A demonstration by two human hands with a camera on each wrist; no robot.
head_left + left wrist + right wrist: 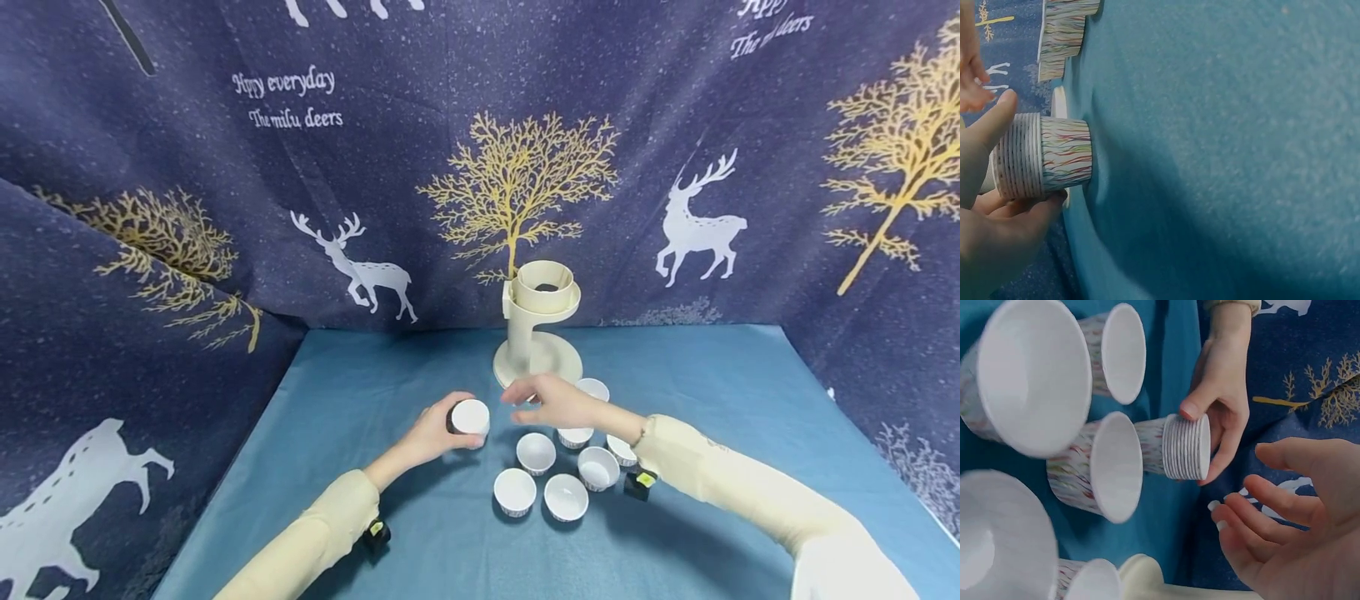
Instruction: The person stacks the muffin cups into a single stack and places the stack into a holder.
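My left hand [431, 432] grips a stack of nested white paper baking cups [470, 417], thumb on one side and fingers on the other. Several rims show close together on the stack in the left wrist view, above a lowest cup [1067, 153] patterned with wavy coloured lines, its base right at the cloth. To the right of the stack, my right hand [557, 403] hovers with its fingers relaxed and apart, holding nothing. Single paper cups [536, 453] stand upright, mouths up, in front of and below the right hand; the right forearm partly covers some of them.
Behind the hands stands a cream holder [519, 337] with a round base and a ring-shaped top. A blue cloth [360, 375] covers the table. Dark blue curtains [420, 167] with deer and gold trees hang behind and at both sides.
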